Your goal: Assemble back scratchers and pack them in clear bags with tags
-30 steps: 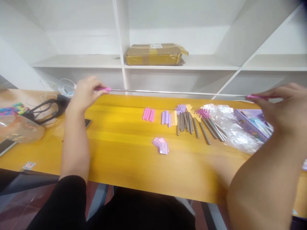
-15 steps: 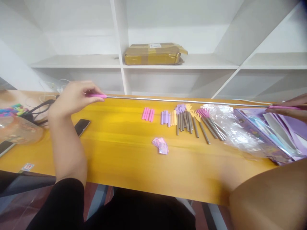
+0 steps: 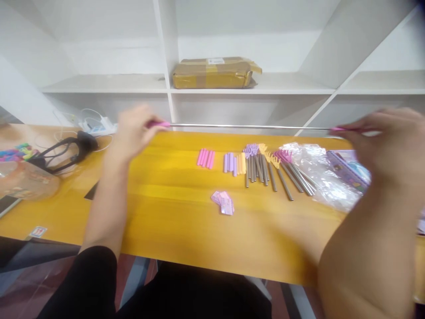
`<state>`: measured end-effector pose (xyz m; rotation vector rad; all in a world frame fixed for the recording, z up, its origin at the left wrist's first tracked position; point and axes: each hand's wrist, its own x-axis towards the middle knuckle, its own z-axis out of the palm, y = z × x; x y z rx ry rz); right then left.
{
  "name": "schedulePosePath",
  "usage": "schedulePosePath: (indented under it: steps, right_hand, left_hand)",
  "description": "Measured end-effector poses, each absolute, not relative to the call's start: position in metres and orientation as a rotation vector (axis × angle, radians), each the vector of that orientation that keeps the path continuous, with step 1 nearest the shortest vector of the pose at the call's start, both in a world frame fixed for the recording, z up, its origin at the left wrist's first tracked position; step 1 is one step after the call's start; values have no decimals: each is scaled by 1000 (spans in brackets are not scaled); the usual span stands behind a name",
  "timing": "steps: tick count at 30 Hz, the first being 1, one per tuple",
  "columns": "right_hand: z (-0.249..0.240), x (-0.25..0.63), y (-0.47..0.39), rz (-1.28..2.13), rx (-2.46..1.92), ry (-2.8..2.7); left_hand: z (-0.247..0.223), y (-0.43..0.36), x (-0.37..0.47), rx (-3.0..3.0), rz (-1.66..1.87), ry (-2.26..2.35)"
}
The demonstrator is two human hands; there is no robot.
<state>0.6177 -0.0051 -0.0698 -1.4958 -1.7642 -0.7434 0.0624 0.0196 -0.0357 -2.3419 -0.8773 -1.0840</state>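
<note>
A thin metal rod [image 3: 249, 127] runs level above the back of the wooden table. My left hand [image 3: 136, 133] pinches its pink handle [image 3: 163, 124], and my right hand [image 3: 381, 133] is closed round the pink part at the other end, blurred. Below the rod lie pink tubes [image 3: 206, 158], purple tubes [image 3: 230, 163] and yellow tubes [image 3: 241, 163] in a row. Beside them are several metal rods [image 3: 272, 175] with purple, yellow and pink claw-shaped heads [image 3: 283, 155]. Small pink cards [image 3: 226, 204] overlap nearer the front.
Clear plastic bags [image 3: 332, 186] and a purple pouch [image 3: 347, 170] lie at the right. At the left are a clear container [image 3: 29, 179], a black strap [image 3: 66, 153] and a white charger [image 3: 102, 126]. A taped box [image 3: 214, 74] sits on the white shelf [image 3: 133, 83].
My hands have come closer together, and the rod between them is shorter. My left hand moved right and slightly up; my right hand moved left.
</note>
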Motion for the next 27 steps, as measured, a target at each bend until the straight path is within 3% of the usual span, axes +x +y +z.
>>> schedulePosePath:
  steps: [4,7,16,27]
  right_hand:
    - [-63,476,-23,-732,-1166,-2065]
    - [-66,423,-45,-708,-1134,-2128]
    - [-60,444,-63,-385,-1212,-2223]
    - [-57,441,-65,-305,-1274,-2266]
  left_hand:
    - [-70,-2,153,-2393,-1111,-760]
    - [-80,-12,173,-2458,-1149,-721]
    - [-64,-29,158,-2602,-982,-718]
    - [-64,-29,157,-2671,-912,-745]
